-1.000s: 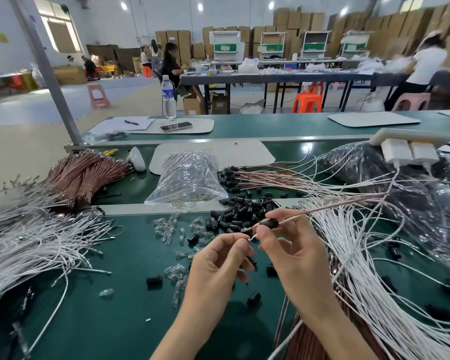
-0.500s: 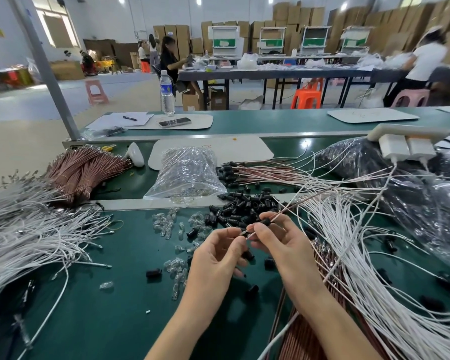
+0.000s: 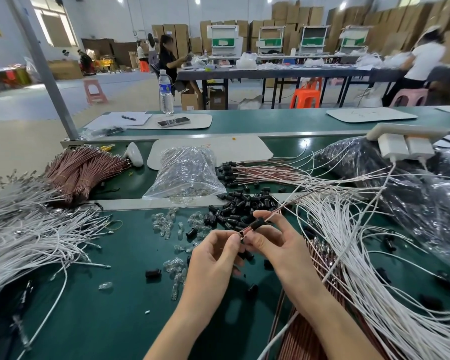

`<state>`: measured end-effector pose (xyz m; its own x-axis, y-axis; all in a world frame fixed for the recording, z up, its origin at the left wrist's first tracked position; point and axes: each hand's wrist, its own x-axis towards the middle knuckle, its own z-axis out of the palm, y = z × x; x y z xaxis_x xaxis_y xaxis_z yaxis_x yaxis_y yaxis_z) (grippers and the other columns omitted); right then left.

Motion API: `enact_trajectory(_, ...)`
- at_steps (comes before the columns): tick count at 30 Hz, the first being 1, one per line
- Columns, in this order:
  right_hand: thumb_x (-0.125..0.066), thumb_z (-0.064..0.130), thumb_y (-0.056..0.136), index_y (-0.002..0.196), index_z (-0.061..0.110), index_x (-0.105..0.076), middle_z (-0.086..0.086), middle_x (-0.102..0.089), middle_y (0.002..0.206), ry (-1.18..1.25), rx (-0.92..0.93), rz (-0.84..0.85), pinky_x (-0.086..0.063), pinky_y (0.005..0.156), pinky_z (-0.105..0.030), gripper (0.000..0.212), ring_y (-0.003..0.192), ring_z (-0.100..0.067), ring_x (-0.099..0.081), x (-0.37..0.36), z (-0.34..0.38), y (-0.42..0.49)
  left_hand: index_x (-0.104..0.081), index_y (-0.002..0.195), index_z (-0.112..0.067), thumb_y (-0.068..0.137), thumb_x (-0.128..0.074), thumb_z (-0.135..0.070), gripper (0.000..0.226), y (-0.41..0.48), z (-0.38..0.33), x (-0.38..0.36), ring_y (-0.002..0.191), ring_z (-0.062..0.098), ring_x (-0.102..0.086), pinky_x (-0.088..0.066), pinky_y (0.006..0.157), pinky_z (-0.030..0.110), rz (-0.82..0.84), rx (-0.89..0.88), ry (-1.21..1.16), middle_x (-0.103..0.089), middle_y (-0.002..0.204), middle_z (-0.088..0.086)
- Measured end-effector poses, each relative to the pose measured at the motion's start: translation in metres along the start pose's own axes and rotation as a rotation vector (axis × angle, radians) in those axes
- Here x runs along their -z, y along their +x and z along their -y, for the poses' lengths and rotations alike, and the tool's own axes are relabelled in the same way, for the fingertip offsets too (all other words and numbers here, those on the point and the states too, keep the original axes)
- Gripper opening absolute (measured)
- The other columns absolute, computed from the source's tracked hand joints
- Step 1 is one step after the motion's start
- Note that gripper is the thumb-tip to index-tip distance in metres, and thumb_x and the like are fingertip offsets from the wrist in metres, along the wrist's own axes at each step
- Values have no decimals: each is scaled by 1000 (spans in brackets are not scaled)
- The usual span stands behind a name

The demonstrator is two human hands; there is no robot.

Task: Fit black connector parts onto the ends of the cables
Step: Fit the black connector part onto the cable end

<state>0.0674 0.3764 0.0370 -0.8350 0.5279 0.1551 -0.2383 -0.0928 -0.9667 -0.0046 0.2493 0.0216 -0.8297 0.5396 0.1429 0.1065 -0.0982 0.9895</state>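
Black connector part [image 3: 256,225] sits pinched in the right hand [image 3: 278,246], left hand [image 3: 213,255] pinching the cable [image 3: 283,207] tip; I'd keep them straight, push gently.

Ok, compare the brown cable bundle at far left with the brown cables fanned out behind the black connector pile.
The brown cable bundle is banded tight; the fanned brown cables lie loose. The fanned cables' ends wear black connectors; the bundle's ends do not. Both lie on the green bench.
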Motion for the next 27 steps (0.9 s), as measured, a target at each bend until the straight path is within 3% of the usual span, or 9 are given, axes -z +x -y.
enact_trajectory(6,-76,10,87,108,38,-70,-5,-77,89,-23,3,-21,-58,83,-25,35,89,-24,-76,0,0,-1,-71,95,-19,100,-62,-23,11,-1,-2,1,71,14,-69,-55,60,25,18,36,-29,-77,90,4)
enact_trajectory(12,-79,25,77,109,38,-71,-7,-77,91,27,5,-20,-58,83,-25,35,90,-27,-76,-1,2,-2,-72,92,-19,100,-62,-22,13,-2,-5,1,71,14,-69,-55,60,24,34,43,-39,-76,90,3)
enact_trajectory(19,-80,28,75,109,38,-72,-8,-77,93,19,36,-44,-57,81,-22,35,91,-26,-76,0,2,-3,-69,91,-16,100,-63,-21,12,-3,-7,2,73,16,-69,-56,61,25,52,24,2,-74,87,0)
enact_trajectory(24,-78,32,80,114,34,-73,-8,-77,100,43,-36,5,-58,86,-25,35,96,-25,-75,-1,2,-3,-68,84,-29,99,-63,-21,18,-5,-10,1,70,14,-67,-55,60,28,24,-36,28,-73,83,3)
enact_trajectory(27,-75,38,83,108,27,-78,-11,-77,103,-10,-105,55,-59,90,-33,28,102,-30,-72,-4,-1,-4,-68,86,-35,99,-63,-24,18,-5,-10,0,70,13,-67,-56,63,30,4,-63,99,-72,78,0)
